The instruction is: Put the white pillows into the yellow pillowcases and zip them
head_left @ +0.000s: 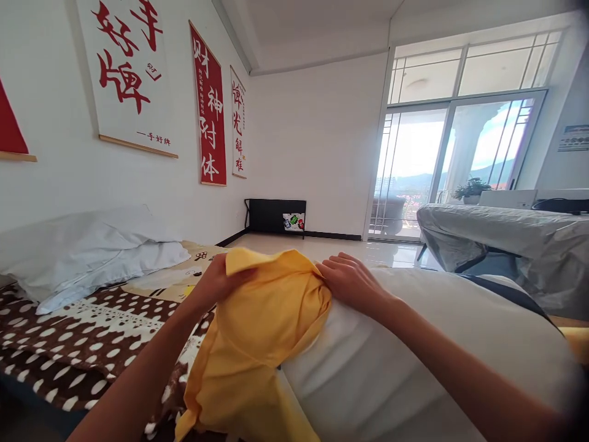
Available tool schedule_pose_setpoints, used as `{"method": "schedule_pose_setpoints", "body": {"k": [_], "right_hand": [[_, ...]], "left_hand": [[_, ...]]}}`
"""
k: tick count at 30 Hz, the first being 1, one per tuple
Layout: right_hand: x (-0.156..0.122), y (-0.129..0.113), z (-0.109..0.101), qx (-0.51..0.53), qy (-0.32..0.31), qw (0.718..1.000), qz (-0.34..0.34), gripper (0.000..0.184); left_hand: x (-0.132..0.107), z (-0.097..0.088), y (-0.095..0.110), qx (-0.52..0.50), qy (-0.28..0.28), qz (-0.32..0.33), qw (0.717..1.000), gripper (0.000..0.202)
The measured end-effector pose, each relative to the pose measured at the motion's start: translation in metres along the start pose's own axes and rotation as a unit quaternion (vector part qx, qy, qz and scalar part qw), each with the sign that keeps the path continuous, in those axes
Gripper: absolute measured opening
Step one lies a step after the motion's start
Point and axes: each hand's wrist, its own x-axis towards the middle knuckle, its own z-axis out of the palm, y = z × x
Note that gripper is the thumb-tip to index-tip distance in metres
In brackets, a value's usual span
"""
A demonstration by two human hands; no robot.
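Observation:
A yellow pillowcase [257, 331] is bunched over the far end of a long white pillow [414, 362] that lies across my lap. My left hand [216, 279] is closed on the upper left edge of the yellow cloth. My right hand [352, 282] rests on the white pillow, its fingers pinching the cloth's right edge where it meets the pillow. The loose lower part of the pillowcase hangs down towards me.
A bed with a brown dotted blanket [69, 344] lies at left, with two white pillows [87, 252] against the wall. Red and white scrolls [209, 104] hang above. A covered table [506, 239] stands at right before glass balcony doors [442, 159]. A black rack [276, 216] sits in the corner.

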Motion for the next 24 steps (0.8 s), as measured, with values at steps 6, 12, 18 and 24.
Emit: {"method": "schedule_pose_setpoints", "body": {"k": [6,12,18,24], "right_hand": [[-0.004,0.009,-0.019,0.128,0.046,0.991,0.004,0.034],[0.007,0.009,-0.021,0.335,-0.067,0.937,0.068,0.044],[0.021,0.036,-0.007,0.432,-0.259,0.859,0.089,0.045],[0.038,0.029,0.004,0.446,-0.314,0.824,0.153,0.034]], "left_hand": [[0.003,0.008,0.018,0.134,0.102,0.143,0.975,0.016],[-0.005,0.005,0.029,0.025,0.041,0.038,0.998,0.013],[-0.011,0.005,0.025,0.216,-0.083,0.090,0.969,0.013],[-0.016,-0.002,0.007,0.168,0.102,0.115,0.974,0.022]]}}
